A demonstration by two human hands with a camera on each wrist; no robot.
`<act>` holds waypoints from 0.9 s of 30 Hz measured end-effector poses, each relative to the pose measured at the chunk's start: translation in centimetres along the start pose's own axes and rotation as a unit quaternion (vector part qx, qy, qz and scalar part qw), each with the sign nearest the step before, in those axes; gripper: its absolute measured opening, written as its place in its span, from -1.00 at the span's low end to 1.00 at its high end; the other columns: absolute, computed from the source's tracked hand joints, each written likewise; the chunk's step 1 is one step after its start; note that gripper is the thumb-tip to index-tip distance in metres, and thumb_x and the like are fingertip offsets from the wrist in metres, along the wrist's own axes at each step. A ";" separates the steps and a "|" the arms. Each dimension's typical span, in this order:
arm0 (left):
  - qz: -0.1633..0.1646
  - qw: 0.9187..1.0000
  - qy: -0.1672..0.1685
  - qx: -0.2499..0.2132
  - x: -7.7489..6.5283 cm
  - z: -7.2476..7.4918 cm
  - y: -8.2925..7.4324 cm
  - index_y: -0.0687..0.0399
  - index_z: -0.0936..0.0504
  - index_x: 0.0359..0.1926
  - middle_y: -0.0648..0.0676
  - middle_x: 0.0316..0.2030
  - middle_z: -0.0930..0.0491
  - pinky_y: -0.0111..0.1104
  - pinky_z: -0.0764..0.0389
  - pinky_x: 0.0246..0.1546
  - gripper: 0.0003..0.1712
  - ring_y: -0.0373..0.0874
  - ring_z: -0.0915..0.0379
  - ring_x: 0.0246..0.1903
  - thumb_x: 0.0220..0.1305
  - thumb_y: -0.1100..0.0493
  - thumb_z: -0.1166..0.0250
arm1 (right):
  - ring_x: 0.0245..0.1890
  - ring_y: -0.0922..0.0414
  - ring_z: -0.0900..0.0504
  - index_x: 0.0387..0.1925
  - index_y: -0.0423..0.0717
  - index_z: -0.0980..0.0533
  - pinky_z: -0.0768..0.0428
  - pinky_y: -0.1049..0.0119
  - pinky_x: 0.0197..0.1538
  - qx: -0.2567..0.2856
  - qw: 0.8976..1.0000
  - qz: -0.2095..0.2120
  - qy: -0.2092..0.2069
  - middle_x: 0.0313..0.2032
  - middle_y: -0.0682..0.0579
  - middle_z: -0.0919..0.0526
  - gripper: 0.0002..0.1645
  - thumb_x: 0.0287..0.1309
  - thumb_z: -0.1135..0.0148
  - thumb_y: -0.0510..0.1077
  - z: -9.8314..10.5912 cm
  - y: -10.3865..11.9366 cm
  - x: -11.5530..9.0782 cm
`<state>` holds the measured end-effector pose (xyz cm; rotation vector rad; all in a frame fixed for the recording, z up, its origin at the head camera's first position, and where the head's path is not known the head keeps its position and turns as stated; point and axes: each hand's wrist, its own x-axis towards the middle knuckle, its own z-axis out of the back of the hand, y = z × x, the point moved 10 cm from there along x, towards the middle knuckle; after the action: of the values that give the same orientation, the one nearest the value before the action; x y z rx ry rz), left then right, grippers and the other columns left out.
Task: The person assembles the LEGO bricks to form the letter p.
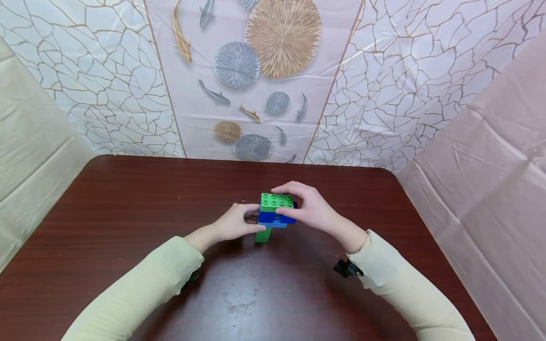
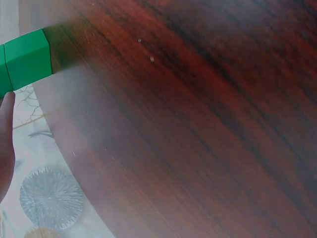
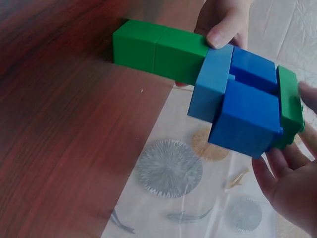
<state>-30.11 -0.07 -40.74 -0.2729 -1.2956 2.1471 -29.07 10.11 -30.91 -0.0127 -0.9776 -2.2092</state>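
Observation:
A stack of toy building bricks stands in the middle of the table. At its bottom are two green bricks (image 3: 157,49), one above the other. Above them lies a light blue brick (image 3: 210,84), then two dark blue bricks (image 3: 250,111) side by side with a gap between. A flat green brick (image 1: 273,202) with studs tops the stack. My left hand (image 1: 233,222) grips the lower part, its thumb near where green meets light blue. With thumb and fingers on opposite sides, my right hand (image 1: 315,208) holds the top green brick. In the left wrist view, a finger touches the green bricks (image 2: 29,58).
The dark red-brown wooden table (image 1: 128,213) has rounded far corners. Behind it hangs a patterned cloth (image 1: 273,128), with pale cloth walls on both sides. A small black device (image 1: 349,268) sits at my right wrist.

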 end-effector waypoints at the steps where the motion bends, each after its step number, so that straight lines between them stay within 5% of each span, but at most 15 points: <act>1: 0.000 1.000 0.000 -0.002 0.0 0.0 0.0 0.22 -0.47 0.14 0.20 -0.05 -0.64 -0.36 -0.60 -0.06 -0.48 -0.03 -0.59 -0.04 0.15 0.18 -0.34 | -0.11 0.14 -0.54 0.03 -0.11 -0.54 -0.60 0.19 -0.08 -0.002 1.000 0.003 0.000 -0.05 -0.02 -0.62 -0.53 0.02 -0.37 -0.17 -0.1 0.1 0.1; 9: -0.001 1.000 0.001 -0.005 0.1 0.0 0.0 0.21 -0.46 0.15 0.20 -0.05 -0.63 -0.37 -0.60 -0.07 -0.47 -0.03 -0.59 -0.03 0.15 0.18 -0.34 | -0.15 0.13 -0.58 -0.02 -0.13 -0.59 -0.60 0.29 -0.12 -0.001 1.000 -0.006 0.003 -0.10 -0.03 -0.66 -0.59 0.02 -0.37 -0.20 -0.1 0.1 0.5; 19: 0.001 1.000 0.004 -0.006 -0.1 -0.1 0.1 0.20 -0.47 0.14 0.18 -0.05 -0.64 -0.38 -0.61 -0.07 -0.48 -0.05 -0.59 -0.04 0.15 0.16 -0.33 | -0.09 0.13 -0.59 -0.01 -0.12 -0.59 -0.60 0.28 -0.11 -0.062 0.998 0.027 0.003 -0.09 -0.01 -0.66 -0.57 0.01 -0.38 -0.17 -0.3 0.7 0.1; 27: 0.001 1.000 0.001 -0.009 0.0 0.0 0.1 0.22 -0.47 0.14 0.20 -0.06 -0.64 -0.40 -0.60 -0.08 -0.47 -0.03 -0.59 -0.04 0.14 0.20 -0.34 | -0.07 0.11 -0.58 0.04 -0.07 -0.55 -0.58 0.14 -0.02 -0.025 0.999 -0.032 0.003 -0.02 -0.01 -0.64 -0.52 0.03 -0.37 -0.14 0.4 -1.4 -0.6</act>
<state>-30.16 -0.09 -40.83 -0.2854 -1.3152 2.1365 -29.58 11.35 -31.68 0.0018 -0.9302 -2.2904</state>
